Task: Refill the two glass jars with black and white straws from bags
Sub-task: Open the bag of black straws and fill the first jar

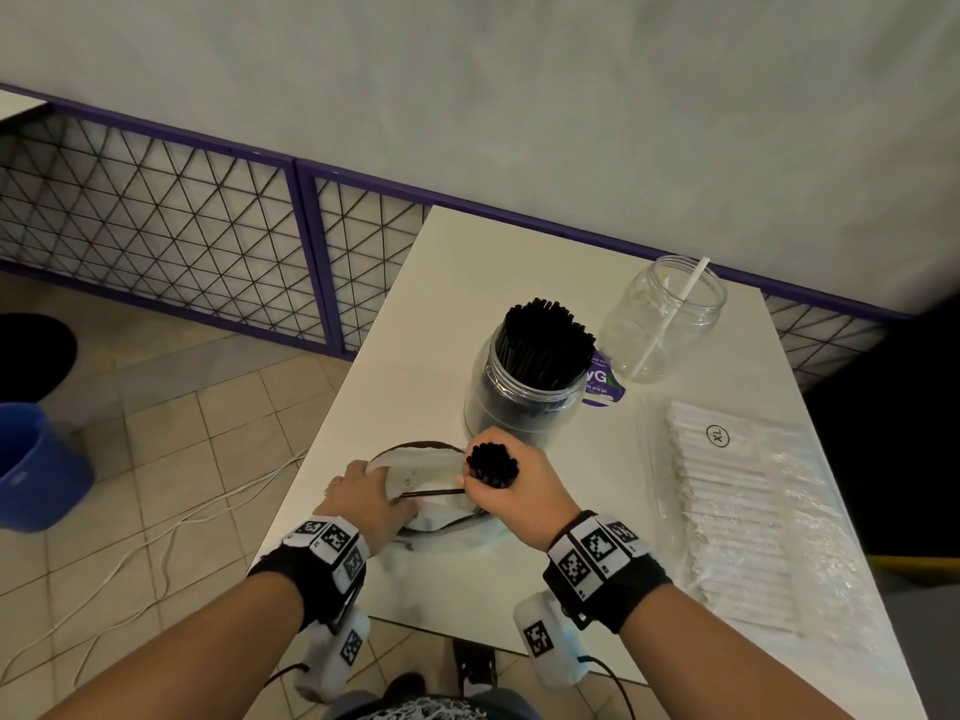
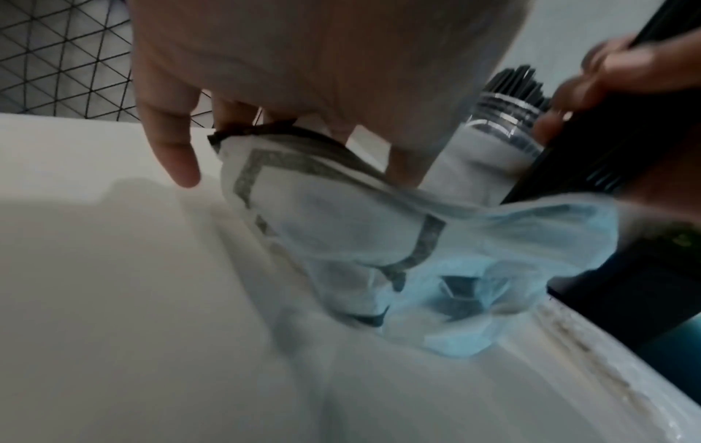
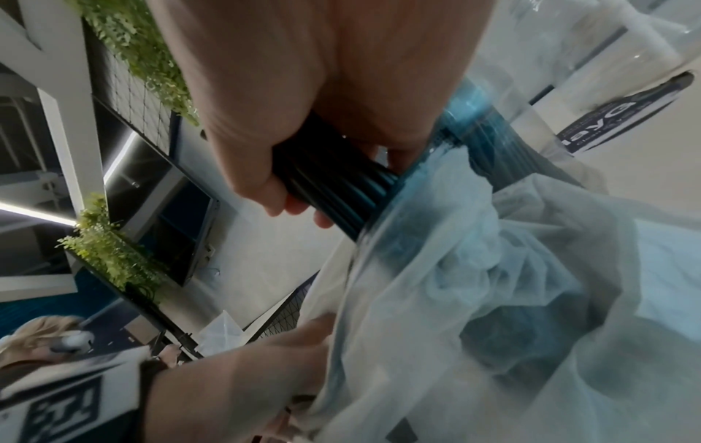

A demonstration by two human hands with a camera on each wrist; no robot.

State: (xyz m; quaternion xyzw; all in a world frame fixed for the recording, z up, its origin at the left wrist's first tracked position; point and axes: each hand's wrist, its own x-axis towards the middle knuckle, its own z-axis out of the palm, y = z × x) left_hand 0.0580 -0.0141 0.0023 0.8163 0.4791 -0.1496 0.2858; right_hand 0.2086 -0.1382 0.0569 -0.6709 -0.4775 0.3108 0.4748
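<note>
Head view: our right grip (image 1: 514,493) clenches black plastic straws (image 1: 492,462), left grip (image 1: 363,498) pinches the thin translucent bag (image 1: 423,459); snagged film may scatter them.

Black straws (image 1: 492,466), clear jar (image 1: 666,317) with white straw (image 1: 670,314), purple-framed black mesh fence (image 1: 156,210).

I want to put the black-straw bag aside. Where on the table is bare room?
Bare: the far left stretch of the table, beyond the black-straw jar. Crowded: the right side, with the white-straw bag and the second jar.
</note>
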